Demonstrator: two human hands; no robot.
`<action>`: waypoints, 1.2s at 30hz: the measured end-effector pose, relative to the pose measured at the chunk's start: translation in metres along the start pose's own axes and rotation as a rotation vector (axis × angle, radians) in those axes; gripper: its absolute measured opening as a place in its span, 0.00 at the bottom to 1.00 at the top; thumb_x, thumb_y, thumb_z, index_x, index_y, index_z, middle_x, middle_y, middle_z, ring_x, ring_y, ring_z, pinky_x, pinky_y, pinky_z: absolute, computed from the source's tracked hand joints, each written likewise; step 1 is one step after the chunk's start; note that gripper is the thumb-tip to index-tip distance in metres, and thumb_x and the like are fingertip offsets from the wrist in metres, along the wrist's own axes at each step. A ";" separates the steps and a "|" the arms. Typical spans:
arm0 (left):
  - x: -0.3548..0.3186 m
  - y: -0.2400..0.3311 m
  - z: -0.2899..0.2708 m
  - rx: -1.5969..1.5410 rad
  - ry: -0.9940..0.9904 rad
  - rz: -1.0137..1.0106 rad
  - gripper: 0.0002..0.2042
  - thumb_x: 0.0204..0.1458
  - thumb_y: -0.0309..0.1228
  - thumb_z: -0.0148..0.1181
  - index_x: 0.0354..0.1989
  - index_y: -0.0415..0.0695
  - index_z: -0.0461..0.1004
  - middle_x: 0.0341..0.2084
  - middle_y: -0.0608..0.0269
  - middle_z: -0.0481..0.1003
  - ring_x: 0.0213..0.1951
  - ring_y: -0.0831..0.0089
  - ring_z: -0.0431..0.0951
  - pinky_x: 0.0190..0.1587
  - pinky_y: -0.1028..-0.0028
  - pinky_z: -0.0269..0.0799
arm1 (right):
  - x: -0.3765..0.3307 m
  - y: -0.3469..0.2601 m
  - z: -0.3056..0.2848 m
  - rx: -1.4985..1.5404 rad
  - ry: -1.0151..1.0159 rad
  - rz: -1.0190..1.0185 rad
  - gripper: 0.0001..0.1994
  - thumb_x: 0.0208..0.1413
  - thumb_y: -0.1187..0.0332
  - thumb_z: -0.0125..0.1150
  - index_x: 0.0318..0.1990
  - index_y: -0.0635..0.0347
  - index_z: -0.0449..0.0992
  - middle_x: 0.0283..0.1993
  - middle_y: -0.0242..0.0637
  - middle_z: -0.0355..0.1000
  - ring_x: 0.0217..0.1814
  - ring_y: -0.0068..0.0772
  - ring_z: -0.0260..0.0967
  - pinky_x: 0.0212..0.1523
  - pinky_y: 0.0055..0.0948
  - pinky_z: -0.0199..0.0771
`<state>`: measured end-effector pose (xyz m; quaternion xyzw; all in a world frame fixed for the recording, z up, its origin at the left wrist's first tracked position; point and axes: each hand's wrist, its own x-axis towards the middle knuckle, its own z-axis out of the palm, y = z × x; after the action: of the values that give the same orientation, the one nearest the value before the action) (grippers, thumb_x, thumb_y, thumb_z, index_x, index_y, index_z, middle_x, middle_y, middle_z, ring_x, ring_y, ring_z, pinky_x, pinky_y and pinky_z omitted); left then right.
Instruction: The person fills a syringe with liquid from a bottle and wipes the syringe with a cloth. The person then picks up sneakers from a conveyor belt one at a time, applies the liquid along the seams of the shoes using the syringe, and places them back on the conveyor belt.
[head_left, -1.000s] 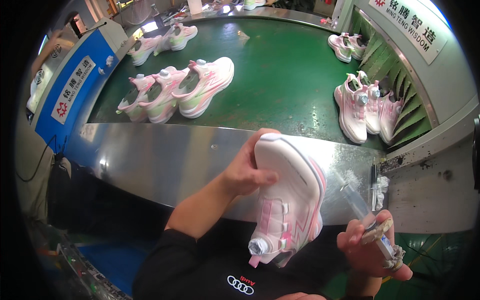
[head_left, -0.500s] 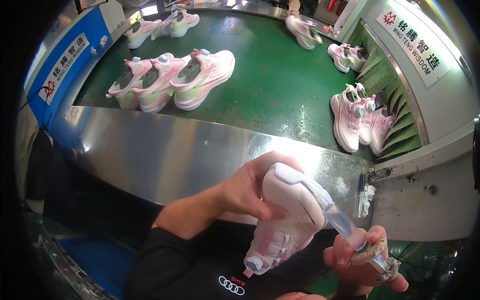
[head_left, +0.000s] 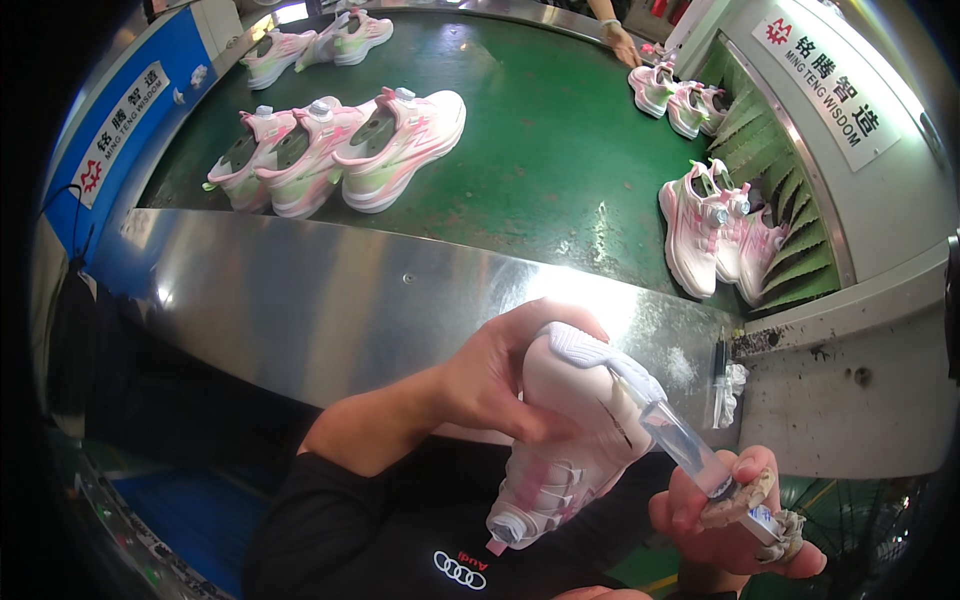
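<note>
A white and pink sneaker (head_left: 585, 405) is tilted in front of me, its ridged sole edge turned up and its dial fastener low down. My left hand (head_left: 510, 385) grips it, the thumb pressed on the upper. In my right hand (head_left: 735, 510) is a clear syringe (head_left: 688, 450) with pale contents, its narrow tip at the seam between sole and upper; whether it touches cannot be made out. Tan, crumpled material wraps some right-hand fingers, and a small white block (head_left: 762, 525) sits against them.
Several matching sneakers (head_left: 405, 150) stand on the green conveyor belt (head_left: 540, 150) to the left; more shoes (head_left: 690, 230) line the right, by a slitted green curtain (head_left: 800, 230). A metal ledge (head_left: 300, 290) borders the belt. Another person's hand (head_left: 622, 45) is at the far side.
The other person's hand has let go of a sneaker, which now stands beside the far-right shoes. My hands, shoe and syringe have barely moved; the syringe tip has shifted slightly.
</note>
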<state>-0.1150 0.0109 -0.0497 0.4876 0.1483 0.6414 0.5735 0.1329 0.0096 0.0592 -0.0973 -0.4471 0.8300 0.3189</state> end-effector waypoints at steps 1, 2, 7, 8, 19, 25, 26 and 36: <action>0.000 -0.001 0.000 -0.001 -0.002 -0.001 0.33 0.30 0.21 0.72 0.50 0.42 0.64 0.44 0.51 0.70 0.48 0.65 0.71 0.49 0.66 0.67 | 0.000 0.000 -0.002 -0.001 -0.046 -0.004 0.38 0.45 0.40 0.59 0.56 0.57 0.56 0.49 0.50 0.62 0.49 0.45 0.64 0.46 0.41 0.60; -0.001 -0.001 -0.001 -0.018 0.010 -0.003 0.33 0.29 0.21 0.72 0.49 0.42 0.64 0.44 0.51 0.70 0.48 0.65 0.71 0.49 0.66 0.67 | -0.001 0.000 -0.001 0.000 -0.044 -0.005 0.38 0.45 0.40 0.59 0.56 0.57 0.56 0.49 0.50 0.62 0.49 0.45 0.64 0.46 0.41 0.60; 0.002 0.003 -0.002 0.007 0.016 -0.028 0.34 0.28 0.22 0.72 0.49 0.42 0.64 0.43 0.52 0.70 0.47 0.65 0.71 0.49 0.66 0.67 | -0.001 0.001 0.005 0.018 0.050 -0.017 0.41 0.40 0.41 0.67 0.56 0.57 0.58 0.44 0.46 0.64 0.41 0.40 0.62 0.30 0.33 0.55; 0.002 0.003 -0.001 0.018 0.038 -0.033 0.34 0.28 0.23 0.72 0.49 0.43 0.64 0.43 0.52 0.71 0.47 0.66 0.71 0.49 0.67 0.67 | -0.003 0.002 0.002 0.020 0.055 -0.021 0.41 0.40 0.41 0.67 0.56 0.57 0.58 0.44 0.46 0.64 0.41 0.40 0.62 0.30 0.33 0.55; 0.003 -0.002 -0.010 0.030 0.207 -0.095 0.37 0.30 0.30 0.72 0.53 0.43 0.59 0.44 0.54 0.70 0.46 0.67 0.72 0.48 0.69 0.69 | -0.021 0.020 -0.028 0.095 -0.039 -0.122 0.49 0.34 0.38 0.68 0.57 0.66 0.54 0.49 0.53 0.61 0.52 0.47 0.63 0.49 0.37 0.64; 0.004 -0.004 -0.019 -0.100 0.222 -0.104 0.37 0.33 0.22 0.69 0.56 0.46 0.59 0.44 0.65 0.69 0.47 0.74 0.69 0.50 0.72 0.65 | -0.032 0.031 -0.040 0.118 -0.007 -0.144 0.51 0.32 0.37 0.69 0.58 0.65 0.53 0.51 0.53 0.59 0.54 0.46 0.62 0.48 0.33 0.65; 0.004 -0.003 -0.018 -0.146 0.251 -0.109 0.37 0.34 0.22 0.69 0.56 0.45 0.58 0.44 0.64 0.69 0.48 0.74 0.69 0.51 0.72 0.65 | -0.034 0.032 -0.041 0.111 0.003 -0.143 0.52 0.32 0.37 0.69 0.58 0.64 0.53 0.51 0.53 0.59 0.54 0.46 0.62 0.47 0.33 0.65; 0.004 -0.008 -0.031 -0.062 0.383 -0.212 0.27 0.40 0.29 0.57 0.53 0.38 0.63 0.44 0.58 0.71 0.46 0.68 0.72 0.50 0.71 0.67 | -0.057 0.049 -0.060 0.163 0.071 -0.050 0.56 0.25 0.36 0.72 0.58 0.66 0.52 0.52 0.46 0.56 0.55 0.41 0.61 0.46 0.24 0.63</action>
<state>-0.1343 0.0286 -0.0691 0.3206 0.2853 0.6628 0.6137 0.1825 -0.0044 -0.0225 -0.0890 -0.3687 0.8515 0.3622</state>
